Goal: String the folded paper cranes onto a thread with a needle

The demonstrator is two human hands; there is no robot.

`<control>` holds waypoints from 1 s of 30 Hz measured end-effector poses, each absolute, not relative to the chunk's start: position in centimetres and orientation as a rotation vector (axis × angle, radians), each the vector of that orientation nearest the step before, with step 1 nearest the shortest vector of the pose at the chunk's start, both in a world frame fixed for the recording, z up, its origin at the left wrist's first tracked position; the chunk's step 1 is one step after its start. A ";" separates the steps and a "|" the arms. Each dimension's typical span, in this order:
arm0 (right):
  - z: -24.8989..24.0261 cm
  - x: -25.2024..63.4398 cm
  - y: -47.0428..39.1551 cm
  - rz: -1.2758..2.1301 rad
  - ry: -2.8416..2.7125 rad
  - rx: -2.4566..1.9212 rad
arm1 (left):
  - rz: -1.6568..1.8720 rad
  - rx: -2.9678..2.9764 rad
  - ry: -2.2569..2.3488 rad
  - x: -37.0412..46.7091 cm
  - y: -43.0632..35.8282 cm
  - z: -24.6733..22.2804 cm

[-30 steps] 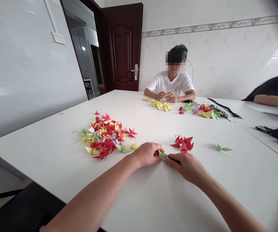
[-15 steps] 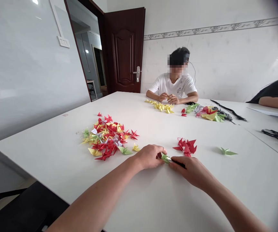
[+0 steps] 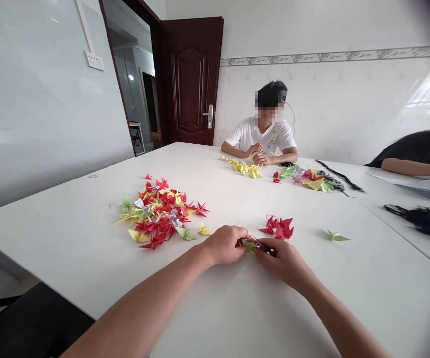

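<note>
My left hand [image 3: 230, 243] is closed on a small green paper crane [image 3: 250, 245], mostly covered by the fingers. From the other side my right hand [image 3: 284, 261] grips a slim dark tool [image 3: 267, 247] whose narrow tip reaches the green paper; its exact kind is not clear. The fingers of both hands nearly meet just above the table. Just beyond them lie red paper cranes [image 3: 279, 227]. To the left is a mixed heap of paper cranes [image 3: 162, 211] in red, yellow, green and pale purple. A single green crane [image 3: 337, 236] rests farther right.
Across the white table [image 3: 207, 308] a person in a white shirt [image 3: 260, 136] handles something small behind yellow cranes [image 3: 245, 166]. More coloured cranes [image 3: 312, 179] and a black strap [image 3: 340, 175] lie at the back right. Another person's dark sleeve [image 3: 416, 149] and black cords [image 3: 420, 219] are at the right.
The view has shifted slightly, so most things sit a little farther left. My hands still hold the green crane and the dark tool, whose tip now lies across the paper at a different angle.
</note>
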State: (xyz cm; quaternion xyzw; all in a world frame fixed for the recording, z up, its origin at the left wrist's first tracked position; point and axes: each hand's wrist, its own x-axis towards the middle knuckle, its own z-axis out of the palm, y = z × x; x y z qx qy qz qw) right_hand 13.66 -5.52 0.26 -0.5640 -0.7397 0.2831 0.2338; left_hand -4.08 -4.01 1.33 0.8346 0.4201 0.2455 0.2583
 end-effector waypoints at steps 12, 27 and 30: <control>0.2 13.7 -5.3 0.580 -1.971 -1.282 | 0.805 2.165 1.142 -4.1 -3.9 0.8; -1.5 26.5 -2.1 0.260 -1.060 -1.951 | 1.221 2.063 1.691 -11.2 -4.1 5.8; -2.5 26.7 -1.4 0.176 -1.127 -1.879 | 0.975 2.196 1.832 -12.2 -6.5 5.5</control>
